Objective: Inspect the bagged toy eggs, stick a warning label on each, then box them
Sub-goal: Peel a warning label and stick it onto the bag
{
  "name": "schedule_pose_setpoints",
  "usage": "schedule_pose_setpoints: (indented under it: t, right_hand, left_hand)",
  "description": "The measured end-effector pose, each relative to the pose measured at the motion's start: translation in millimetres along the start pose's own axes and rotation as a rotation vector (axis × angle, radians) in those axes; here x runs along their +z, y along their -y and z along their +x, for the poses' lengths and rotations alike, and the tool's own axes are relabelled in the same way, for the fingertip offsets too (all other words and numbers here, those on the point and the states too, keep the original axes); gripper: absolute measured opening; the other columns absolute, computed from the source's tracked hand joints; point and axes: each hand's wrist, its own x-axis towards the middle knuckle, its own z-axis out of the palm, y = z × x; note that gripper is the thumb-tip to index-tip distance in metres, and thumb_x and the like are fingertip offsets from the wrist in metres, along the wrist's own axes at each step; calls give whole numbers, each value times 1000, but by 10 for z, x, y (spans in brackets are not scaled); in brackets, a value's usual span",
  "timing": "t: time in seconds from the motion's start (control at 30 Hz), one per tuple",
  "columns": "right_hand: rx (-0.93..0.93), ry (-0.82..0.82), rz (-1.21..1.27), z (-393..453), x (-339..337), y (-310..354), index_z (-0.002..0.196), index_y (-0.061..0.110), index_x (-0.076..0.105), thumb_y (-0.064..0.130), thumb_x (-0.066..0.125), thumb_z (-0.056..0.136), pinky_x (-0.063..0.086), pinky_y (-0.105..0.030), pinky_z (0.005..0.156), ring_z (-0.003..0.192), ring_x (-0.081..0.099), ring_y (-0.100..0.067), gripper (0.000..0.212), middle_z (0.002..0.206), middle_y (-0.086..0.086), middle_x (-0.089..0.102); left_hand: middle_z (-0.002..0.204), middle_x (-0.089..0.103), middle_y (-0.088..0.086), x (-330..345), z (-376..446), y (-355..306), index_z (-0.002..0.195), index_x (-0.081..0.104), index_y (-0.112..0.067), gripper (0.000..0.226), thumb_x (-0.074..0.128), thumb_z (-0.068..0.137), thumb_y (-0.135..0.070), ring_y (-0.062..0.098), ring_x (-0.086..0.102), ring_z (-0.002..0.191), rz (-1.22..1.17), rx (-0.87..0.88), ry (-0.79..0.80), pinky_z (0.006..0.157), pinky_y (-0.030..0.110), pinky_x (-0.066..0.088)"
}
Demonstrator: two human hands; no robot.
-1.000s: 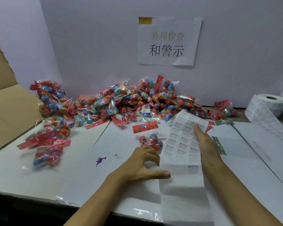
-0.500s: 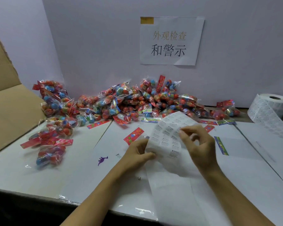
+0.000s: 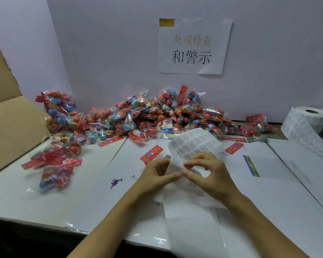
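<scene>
Both hands pinch label sheet point(image 3: 192, 146) mid-table: left hand point(image 3: 157, 175) steadies it, right hand point(image 3: 207, 174) picks at one label; labelling step, next needs peel then stick on bagged eggs point(image 3: 157, 116) piled behind

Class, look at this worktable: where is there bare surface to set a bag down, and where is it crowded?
Bare patches: the white surface between the small left heap of bags and the purple dinosaur print; also right of the right hand, between the green strip and the label roll. Crowded: along the back wall, where the big pile of bagged eggs lies.
</scene>
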Motion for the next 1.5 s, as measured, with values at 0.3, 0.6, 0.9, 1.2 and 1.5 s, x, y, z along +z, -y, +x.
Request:
schedule_pose_setpoints:
  t: [0.3,0.6,0.9,1.2,1.5]
  right_hand:
    - [-116,-48,26,-25,44,38,94,17,79,26,88,75,41,-8,73,87,60,-9,23,90,9,64]
    - [-138,8,111,-26,95,17,89,19,83,23,85,78,40,-14,66,81,63,-10,12,83,7,68]
    - [-88,20,198,-9,66,18,83,20,83,19,81,79,43,-34,57,76,64,-15,5,78,8,70]
    - [-110,36,122,-9,51,38,84,15,82,15,82,80,44,-28,58,74,64,-16,4,79,7,71]
    - [-44,30,124,-10,73,-17,87,18,82,20,85,80,41,-18,58,75,65,-15,8,80,10,71]
  left_hand:
    - [99,76,16,29,-33,-27,107,78,-1,17,68,98,-11,28,71,90,366,33,0,83,50,59]
    - [103,72,25,79,-63,3,101,70,11,20,61,101,-7,24,69,96,489,92,95,89,40,57]
    - [115,72,23,65,-82,-21,109,71,7,24,60,103,-14,32,66,116,482,80,124,99,46,53]
    - [112,72,22,86,-95,-33,113,72,3,31,57,105,-23,38,65,110,452,32,131,98,56,50]
    - [78,71,4,77,-39,17,86,74,-7,13,67,97,-10,22,63,71,468,136,-51,67,38,55]
